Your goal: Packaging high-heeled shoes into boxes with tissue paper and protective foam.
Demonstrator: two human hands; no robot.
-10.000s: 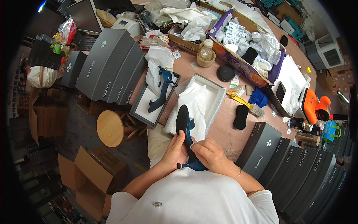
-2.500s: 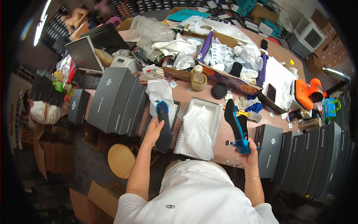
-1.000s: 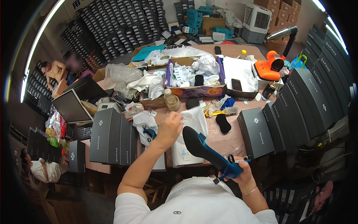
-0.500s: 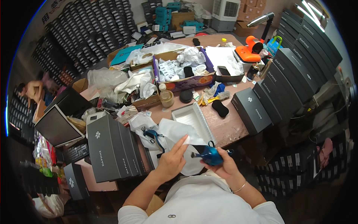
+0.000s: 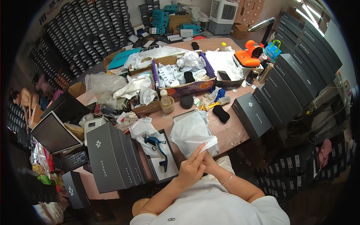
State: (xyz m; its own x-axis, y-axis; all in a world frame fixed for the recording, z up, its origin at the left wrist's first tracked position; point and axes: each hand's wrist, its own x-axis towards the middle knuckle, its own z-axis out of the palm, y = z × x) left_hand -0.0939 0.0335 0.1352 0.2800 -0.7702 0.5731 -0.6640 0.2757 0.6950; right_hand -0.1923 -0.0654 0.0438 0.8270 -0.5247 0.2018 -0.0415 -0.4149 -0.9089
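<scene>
My left hand [image 5: 190,168] and my right hand [image 5: 212,162] meet at the table's near edge. The left hand's straight fingers pinch the near fold of the white tissue paper [image 5: 189,129], which spills from an open shoe box. Most of my right hand is hidden behind the left, so what it holds is unclear. A blue high-heeled shoe [image 5: 158,145] lies on more tissue in a box lid [image 5: 170,170] just left of my hands. No second blue shoe shows.
Grey shoe boxes [image 5: 112,157] stand on the left, one grey box [image 5: 250,114] and a long row [image 5: 296,75] on the right. Behind are a cardboard box of papers [image 5: 180,75], a jar [image 5: 167,103], a black pad [image 5: 221,113], an orange device [image 5: 248,57] and a screen [image 5: 52,131].
The blue shoe that my right hand held half a second ago is out of sight. Both hands have closed together on the tissue's near edge, and my view has tilted.
</scene>
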